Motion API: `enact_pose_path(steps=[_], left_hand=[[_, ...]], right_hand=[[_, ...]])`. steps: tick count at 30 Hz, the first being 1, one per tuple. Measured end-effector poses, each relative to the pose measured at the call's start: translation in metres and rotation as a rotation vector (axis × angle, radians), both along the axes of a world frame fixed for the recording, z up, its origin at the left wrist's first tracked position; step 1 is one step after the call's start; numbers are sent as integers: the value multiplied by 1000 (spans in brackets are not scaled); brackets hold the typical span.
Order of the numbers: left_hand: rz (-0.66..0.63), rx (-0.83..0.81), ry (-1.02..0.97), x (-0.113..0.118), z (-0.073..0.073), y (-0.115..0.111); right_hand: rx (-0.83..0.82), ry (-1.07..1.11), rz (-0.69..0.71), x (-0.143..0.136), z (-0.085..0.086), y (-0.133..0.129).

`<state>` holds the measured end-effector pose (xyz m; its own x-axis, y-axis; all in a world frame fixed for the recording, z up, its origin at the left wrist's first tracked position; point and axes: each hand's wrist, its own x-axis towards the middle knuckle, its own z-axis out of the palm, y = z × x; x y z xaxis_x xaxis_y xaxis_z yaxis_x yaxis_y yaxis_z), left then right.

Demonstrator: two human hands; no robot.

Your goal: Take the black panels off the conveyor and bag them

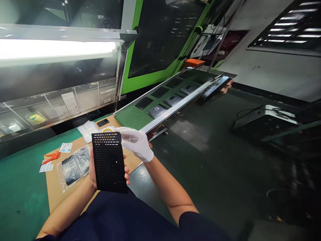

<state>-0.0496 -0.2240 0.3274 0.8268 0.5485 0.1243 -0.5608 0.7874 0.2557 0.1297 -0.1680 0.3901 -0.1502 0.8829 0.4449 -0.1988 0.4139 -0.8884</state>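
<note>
Left hand [92, 170] cups black panel [109, 174], fingers [127, 175] curled round right edge — gloved right hand [135, 142] at far right corner, cannot tell if pinching. Plastic bag [76, 164] lies left.

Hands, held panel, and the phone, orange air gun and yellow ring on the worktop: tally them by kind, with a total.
Hands: 2 (bare left hand, white-gloved right hand)
Slotted black panel, held in the left: 1
Phone: 1
Orange air gun: 1
Yellow ring, partly hidden: 1
Total: 6
</note>
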Motion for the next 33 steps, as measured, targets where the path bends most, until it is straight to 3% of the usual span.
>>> enact_pose_path(steps=[11,17,20,24,30,33], left_hand=[[44,-16,35,5,0,-5],[63,-48,-7,3,4,-3],[70,-58,-24,4,1,-3],[78,-65,-14,7,-3,-3],[84,-72,-6,10,-4,-3],[96,-84,0,10,-3,-2]], right_hand=[[-9,87,-192,-8,-5,8],[-99,28,65,1,-2,7],[-111,29,107,6,-4,9],[-131,13,41,7,-9,14],[-129,19,-173,-5,-14,18],[-152,34,-175,-7,-13,18]])
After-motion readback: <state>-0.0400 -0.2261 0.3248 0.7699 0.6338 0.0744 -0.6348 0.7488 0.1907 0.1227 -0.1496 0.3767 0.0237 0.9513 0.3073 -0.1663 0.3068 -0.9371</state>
